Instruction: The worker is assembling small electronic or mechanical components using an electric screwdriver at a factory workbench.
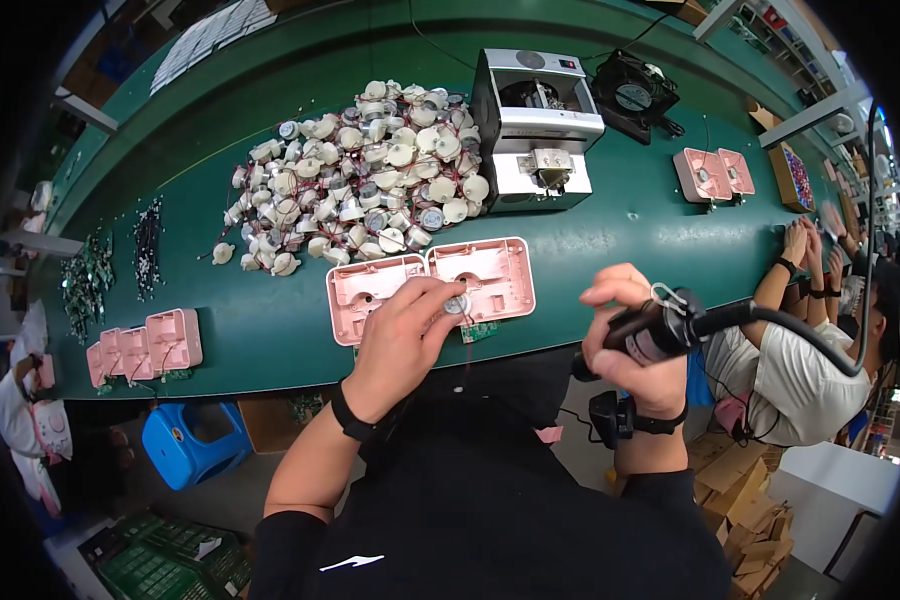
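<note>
Little round part [456,304] is pinched in the left hand [398,345], smack in the middle of the frame, over a pink case [505,290]. Black corded tool [645,340] is gripped by the right hand [642,374], right of centre. Loads of white parts [370,180] are heaped up top, beside a machine [540,125].

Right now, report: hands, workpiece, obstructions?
Left hand pinching small round silver part at pink housings. Right hand holding black corded tool. Heap of white-capped parts beyond, not in the way.
</note>
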Available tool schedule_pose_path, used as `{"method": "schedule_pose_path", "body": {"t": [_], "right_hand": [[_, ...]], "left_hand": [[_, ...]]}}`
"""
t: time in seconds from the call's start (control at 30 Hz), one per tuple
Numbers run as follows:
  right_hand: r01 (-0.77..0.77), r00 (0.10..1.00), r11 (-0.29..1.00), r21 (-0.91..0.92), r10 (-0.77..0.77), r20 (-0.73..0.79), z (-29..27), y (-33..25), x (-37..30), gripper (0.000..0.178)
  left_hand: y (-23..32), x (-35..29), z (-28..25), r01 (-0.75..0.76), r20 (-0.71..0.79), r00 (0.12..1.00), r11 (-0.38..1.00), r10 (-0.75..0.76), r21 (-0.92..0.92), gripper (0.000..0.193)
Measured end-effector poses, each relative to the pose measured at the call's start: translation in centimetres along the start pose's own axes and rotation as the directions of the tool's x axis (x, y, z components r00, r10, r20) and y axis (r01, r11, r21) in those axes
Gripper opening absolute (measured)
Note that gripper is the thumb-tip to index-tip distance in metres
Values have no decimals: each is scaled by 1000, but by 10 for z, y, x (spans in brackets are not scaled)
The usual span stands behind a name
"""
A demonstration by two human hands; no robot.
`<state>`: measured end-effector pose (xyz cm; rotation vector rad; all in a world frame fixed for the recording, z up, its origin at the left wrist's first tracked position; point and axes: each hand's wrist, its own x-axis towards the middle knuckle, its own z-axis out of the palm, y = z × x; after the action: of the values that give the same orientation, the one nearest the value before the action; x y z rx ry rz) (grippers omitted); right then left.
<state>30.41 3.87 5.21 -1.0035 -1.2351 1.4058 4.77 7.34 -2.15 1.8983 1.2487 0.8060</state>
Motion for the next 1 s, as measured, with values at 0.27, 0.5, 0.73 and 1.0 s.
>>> {"method": "schedule_pose_path", "body": {"t": [0.27, 0.5, 0.73, 1.0], "right_hand": [[176, 943, 984, 9, -166, -289, -18, 17, -3, 60], [411, 853, 911, -37, -399, -338, -20, 26, 30, 59], [380, 829, 910, -169, -416, -375, -30, 57, 47, 28], [614, 704, 776, -146, -622, -344, -11, -11, 117, 14]], "left_hand": [[-13, 21, 20, -246, -11, 964, 908, 266, 340, 31], [-14, 22, 23, -164, -42, 980, 905, 196, 392, 33], [-7, 9, 6, -145, -120, 972, 919, 201, 367, 38], [-11, 1, 0, -215, 59, 976, 877, 211, 430, 42]]}}
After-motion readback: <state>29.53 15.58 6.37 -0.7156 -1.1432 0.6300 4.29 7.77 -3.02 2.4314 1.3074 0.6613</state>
